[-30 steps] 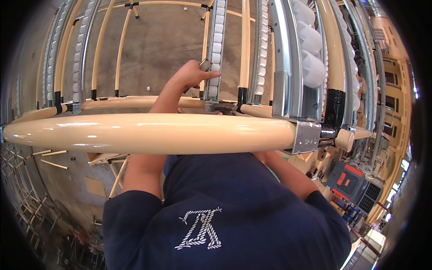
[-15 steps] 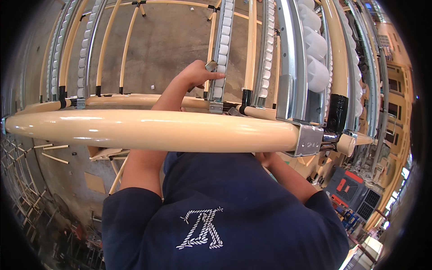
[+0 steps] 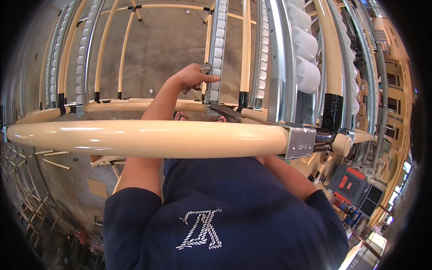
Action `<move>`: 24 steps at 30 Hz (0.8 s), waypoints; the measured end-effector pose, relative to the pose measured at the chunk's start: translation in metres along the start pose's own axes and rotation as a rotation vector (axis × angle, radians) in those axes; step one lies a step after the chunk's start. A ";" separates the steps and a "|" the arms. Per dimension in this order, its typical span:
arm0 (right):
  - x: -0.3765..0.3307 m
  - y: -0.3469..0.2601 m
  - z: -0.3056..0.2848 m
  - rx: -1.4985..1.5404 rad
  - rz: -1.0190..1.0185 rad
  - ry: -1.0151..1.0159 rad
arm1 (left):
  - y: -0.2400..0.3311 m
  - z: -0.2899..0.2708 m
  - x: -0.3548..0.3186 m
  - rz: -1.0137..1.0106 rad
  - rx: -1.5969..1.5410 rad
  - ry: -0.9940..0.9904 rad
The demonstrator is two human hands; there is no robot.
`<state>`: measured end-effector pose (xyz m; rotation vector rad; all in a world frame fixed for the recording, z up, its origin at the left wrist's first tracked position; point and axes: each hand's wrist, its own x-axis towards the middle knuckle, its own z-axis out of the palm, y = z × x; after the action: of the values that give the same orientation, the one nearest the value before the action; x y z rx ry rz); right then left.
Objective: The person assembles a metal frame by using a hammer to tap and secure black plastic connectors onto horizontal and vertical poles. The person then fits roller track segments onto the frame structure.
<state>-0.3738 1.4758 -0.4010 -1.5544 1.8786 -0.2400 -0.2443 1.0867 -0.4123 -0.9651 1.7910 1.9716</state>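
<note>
My left hand (image 3: 194,77) reaches over the thick cream tube (image 3: 148,138) to a roller track (image 3: 219,40) with white rollers in a metal channel. Its fingers are curled around a small grey metal piece (image 3: 205,68), whose exact kind I cannot make out. The thumb lies across the rollers near the track's lower end. My right forearm (image 3: 288,173) passes under the cream tube, which hides the hand. A dark, tapered object (image 3: 227,112) shows beyond the tube, beside the foot of that track; what holds it is hidden.
A larger roller track (image 3: 284,67) ends at a metal bracket (image 3: 300,142) on the tube's right end. More roller tracks (image 3: 83,54) and cream tubes with black joints form the frame. A grey and red machine (image 3: 348,184) stands at lower right. Loose tubes (image 3: 56,164) lie on the floor at left.
The view has shifted slightly, with the frame's upper part sliding left and the cream tube lower. The dark object shows more fully. My left hand stays at the roller track, still gripping the metal piece.
</note>
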 end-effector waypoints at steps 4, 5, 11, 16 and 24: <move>0.001 -0.006 -0.005 0.003 -0.023 0.011 | -0.017 0.000 0.019 0.138 -0.088 0.008; 0.009 -0.002 -0.003 -0.018 0.014 -0.031 | -0.029 0.000 0.029 0.125 -0.082 0.007; 0.009 0.000 -0.005 -0.031 0.004 -0.032 | -0.031 0.000 0.035 0.115 -0.111 0.032; 0.011 0.012 -0.004 -0.054 0.008 -0.051 | -0.012 0.001 0.008 0.111 -0.061 0.045; 0.013 0.016 -0.007 -0.057 -0.006 -0.061 | -0.017 0.008 0.014 0.076 -0.076 0.115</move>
<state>-0.3918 1.4664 -0.4091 -1.5880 1.8480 -0.1414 -0.2455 1.0950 -0.4345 -1.0689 1.8505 2.0830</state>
